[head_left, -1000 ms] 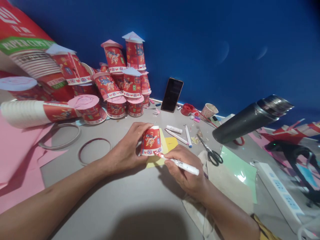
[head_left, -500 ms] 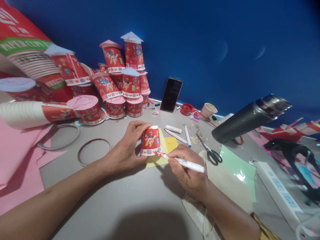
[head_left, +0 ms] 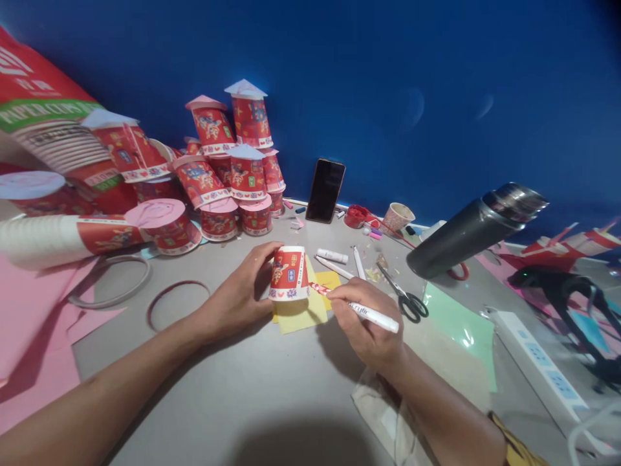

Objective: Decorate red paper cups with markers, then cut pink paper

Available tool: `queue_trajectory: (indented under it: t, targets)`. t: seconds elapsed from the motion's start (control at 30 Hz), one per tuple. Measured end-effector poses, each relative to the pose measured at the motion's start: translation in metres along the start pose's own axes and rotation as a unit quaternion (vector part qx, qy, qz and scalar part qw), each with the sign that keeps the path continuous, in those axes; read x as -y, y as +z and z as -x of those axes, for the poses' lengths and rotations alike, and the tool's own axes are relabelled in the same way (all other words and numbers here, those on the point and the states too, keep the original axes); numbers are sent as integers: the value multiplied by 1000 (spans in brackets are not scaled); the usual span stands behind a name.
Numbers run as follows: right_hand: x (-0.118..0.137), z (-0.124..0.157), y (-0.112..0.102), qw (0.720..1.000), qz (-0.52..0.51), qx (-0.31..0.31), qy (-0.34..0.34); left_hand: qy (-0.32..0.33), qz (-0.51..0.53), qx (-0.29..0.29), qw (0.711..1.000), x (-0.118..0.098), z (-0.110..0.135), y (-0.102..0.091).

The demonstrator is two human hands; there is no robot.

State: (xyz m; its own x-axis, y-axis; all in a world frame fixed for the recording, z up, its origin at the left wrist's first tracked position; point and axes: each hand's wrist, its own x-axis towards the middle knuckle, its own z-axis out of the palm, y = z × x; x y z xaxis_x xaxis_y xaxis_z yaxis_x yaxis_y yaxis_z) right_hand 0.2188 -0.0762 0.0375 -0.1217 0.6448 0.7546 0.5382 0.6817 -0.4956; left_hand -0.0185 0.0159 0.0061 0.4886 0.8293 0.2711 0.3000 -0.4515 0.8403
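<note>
My left hand is closed around the left side of a red printed paper cup, held upside down with its white rim at the bottom. Hearts and flowers show along that rim. My right hand grips a white acrylic marker like a pen. Its red tip points left, close to the cup's right edge; whether it touches I cannot tell. Beneath the cup lie yellow paper sheets. Just beyond my right hand are several white markers and black-handled scissors.
Stacked red cups with paper roofs stand at the back left, near a row of nested cups. A phone leans by the blue wall. To the right are a dark thermos, green sheet and power strip.
My left hand has turned the cup, so a different part of its print faces me. The marker tip has moved from the lower rim to beside the cup's right edge. The view has shifted slightly.
</note>
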Motion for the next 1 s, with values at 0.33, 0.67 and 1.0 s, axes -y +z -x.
queue_trajectory:
  t: [0.33,0.67,1.0]
  targets:
    - [0,4,7,999,-17,27,10,-30,82,20,996,0,0,1]
    - [1,1,3,998,-49,33,5,-36,79,23,996,1,-3,0]
    - [1,1,-1,999,-15,31,27,-27,57,26,998,5,-3,0]
